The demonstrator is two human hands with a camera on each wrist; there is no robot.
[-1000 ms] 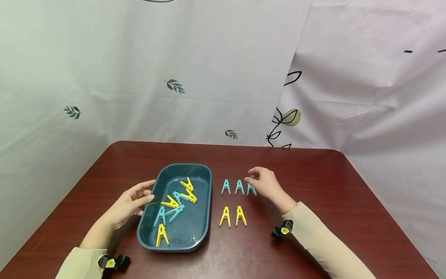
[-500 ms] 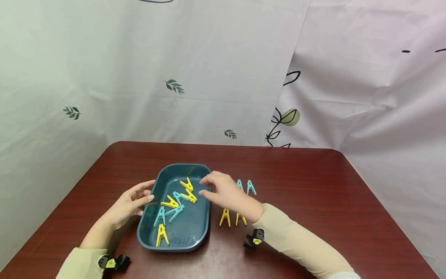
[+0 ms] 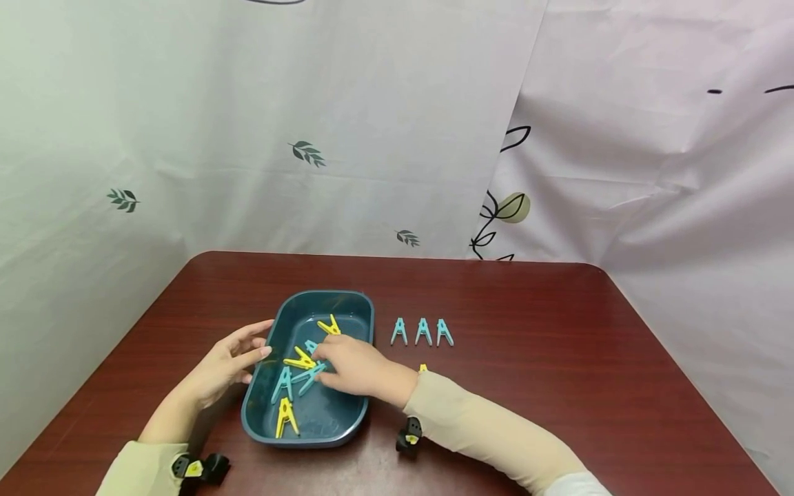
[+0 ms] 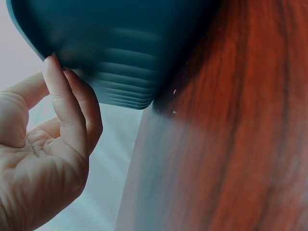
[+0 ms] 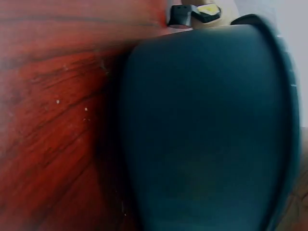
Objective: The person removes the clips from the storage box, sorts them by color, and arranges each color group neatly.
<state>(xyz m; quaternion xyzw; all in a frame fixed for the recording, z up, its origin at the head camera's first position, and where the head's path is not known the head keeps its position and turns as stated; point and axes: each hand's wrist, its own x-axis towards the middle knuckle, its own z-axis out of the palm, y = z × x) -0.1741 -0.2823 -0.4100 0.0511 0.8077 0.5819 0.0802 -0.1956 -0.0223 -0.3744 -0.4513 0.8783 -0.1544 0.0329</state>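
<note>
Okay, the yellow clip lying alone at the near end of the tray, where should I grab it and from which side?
Probably pinch the yellow clip across its narrow joined end, coming straight down from above. It lies flat on the tray floor, legs splayed toward the near wall, with no other clip touching it. The right hand is nearest.

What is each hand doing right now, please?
Left hand: open, fingers touching the teal tray.
Right hand: inside the tray over the clothespins; grip cannot be told.
</note>
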